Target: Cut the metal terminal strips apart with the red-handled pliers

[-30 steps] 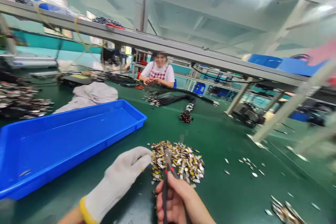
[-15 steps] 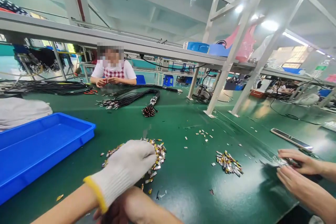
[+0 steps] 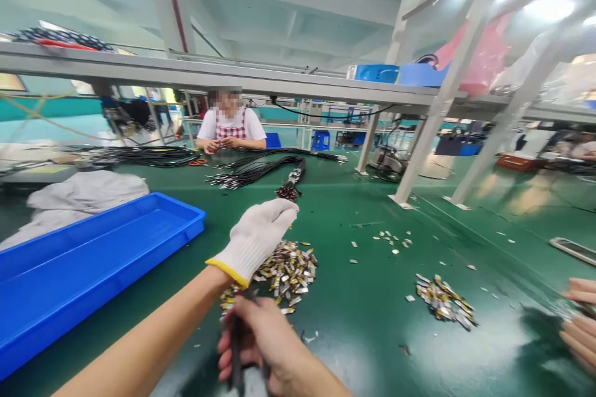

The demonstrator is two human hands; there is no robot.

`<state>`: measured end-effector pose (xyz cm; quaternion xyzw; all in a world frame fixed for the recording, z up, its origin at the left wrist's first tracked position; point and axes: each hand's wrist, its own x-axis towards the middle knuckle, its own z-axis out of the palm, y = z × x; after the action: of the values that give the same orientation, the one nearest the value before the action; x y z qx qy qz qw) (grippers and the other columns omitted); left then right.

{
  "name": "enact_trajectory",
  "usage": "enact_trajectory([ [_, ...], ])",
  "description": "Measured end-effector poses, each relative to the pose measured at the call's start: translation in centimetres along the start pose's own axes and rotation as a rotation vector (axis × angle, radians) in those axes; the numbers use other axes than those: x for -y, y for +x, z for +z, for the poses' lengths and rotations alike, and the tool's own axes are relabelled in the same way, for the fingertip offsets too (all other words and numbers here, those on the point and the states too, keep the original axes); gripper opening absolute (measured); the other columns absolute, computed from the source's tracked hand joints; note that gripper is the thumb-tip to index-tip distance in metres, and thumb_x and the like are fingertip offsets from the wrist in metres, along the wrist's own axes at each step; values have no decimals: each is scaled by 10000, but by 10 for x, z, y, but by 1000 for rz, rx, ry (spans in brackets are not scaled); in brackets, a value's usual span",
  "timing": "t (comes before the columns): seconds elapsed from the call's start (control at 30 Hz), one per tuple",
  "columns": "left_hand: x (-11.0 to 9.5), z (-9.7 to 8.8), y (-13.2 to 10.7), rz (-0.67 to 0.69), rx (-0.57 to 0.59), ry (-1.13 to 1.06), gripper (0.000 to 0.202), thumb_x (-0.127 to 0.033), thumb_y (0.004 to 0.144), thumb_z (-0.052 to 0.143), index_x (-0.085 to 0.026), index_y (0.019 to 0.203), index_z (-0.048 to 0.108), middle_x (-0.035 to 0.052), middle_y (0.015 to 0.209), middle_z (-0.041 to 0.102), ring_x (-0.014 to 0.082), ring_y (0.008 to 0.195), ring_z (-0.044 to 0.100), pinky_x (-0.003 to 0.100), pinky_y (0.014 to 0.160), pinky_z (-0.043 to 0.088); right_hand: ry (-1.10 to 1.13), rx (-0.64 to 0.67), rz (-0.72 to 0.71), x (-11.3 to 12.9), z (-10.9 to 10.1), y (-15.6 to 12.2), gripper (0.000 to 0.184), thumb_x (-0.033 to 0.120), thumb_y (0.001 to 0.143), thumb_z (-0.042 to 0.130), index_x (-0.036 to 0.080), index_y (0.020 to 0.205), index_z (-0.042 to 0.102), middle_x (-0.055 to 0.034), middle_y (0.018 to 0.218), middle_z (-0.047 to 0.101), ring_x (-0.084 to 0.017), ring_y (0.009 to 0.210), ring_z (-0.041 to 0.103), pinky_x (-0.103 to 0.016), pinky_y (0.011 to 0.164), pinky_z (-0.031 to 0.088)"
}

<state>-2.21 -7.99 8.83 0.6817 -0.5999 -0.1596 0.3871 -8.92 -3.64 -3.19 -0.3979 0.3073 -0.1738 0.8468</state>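
Here, gloved left hand (image 3: 254, 239) extended; right hand (image 3: 263, 338) grips dark tool (image 3: 236, 347).

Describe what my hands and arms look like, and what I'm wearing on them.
Your left hand wears a white knit glove with a yellow cuff at the wrist. Your right hand has no glove. Both forearms are bare, with no sleeves showing.

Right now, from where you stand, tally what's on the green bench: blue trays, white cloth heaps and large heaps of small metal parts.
Blue plastic trays: 1
White cloth heaps: 1
Large heaps of small metal parts: 2
Total: 4
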Motion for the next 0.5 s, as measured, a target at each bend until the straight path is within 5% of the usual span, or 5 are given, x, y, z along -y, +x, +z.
enact_trajectory([
  [0.1, 31, -30, -21, -41, -69, 133, 308, -432, 919, 435, -250, 1035, 655, -29, 1018, 679, 172, 934, 567, 248, 799, 360, -66, -152, -173, 10, -8, -7, 271, 393, 872, 508, 133, 813, 549, 24, 542, 563, -76, 389, 494, -169, 372, 457],
  [0.23, 73, -51, -53, -131, -28, 268, 282, -411, 908, 447, -268, 967, 683, -39, 942, 697, 176, 870, 599, 247, 704, 365, -168, -281, -321, 23, -27, -10, 412, 528, 742, 660, 141, 841, 560, 42, 589, 570, -75, 449, 502, -182, 420, 460],
  [0.37, 102, -50, -80, -117, 80, 350, 229, -315, 876, 488, -286, 925, 710, -41, 980, 703, 181, 878, 610, 257, 705, 384, -231, -322, -330, 27, -37, -13, 451, 566, 758, 636, 134, 876, 585, 24, 640, 581, -97, 489, 529, -225, 469, 479],
  [0.5, 110, -36, -87, 16, 167, 425, 197, -182, 824, 538, -256, 860, 718, -16, 933, 691, 193, 955, 580, 307, 884, 377, -296, -332, -337, 23, -36, -14, 421, 551, 766, 643, 139, 833, 589, 19, 626, 574, -106, 502, 523, -231, 475, 465],
])
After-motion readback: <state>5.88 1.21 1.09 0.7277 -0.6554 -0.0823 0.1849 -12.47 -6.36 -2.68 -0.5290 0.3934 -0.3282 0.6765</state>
